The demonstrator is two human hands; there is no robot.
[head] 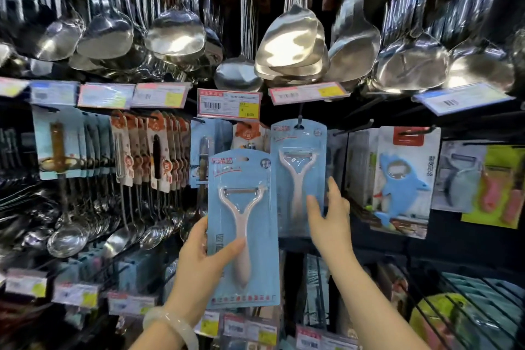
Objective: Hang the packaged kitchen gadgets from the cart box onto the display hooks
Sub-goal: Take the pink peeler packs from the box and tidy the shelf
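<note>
My left hand (203,261) grips a blue carded peeler pack (241,224) by its lower left side, thumb across the front, and holds it upright in front of the display. A second identical peeler pack (298,162) hangs from a display hook (299,119) just right of it. My right hand (329,216) is at the lower right of that hanging pack, fingers spread and straight, touching or nearly touching its edge. The cart box is out of view.
Steel ladles (176,34) and spatulas (289,40) hang overhead. A price tag (228,104) sits above the peelers. Spoon packs (147,150) hang to the left, a blue shark-shaped opener pack (403,179) to the right. A wire cart basket (468,307) stands at lower right.
</note>
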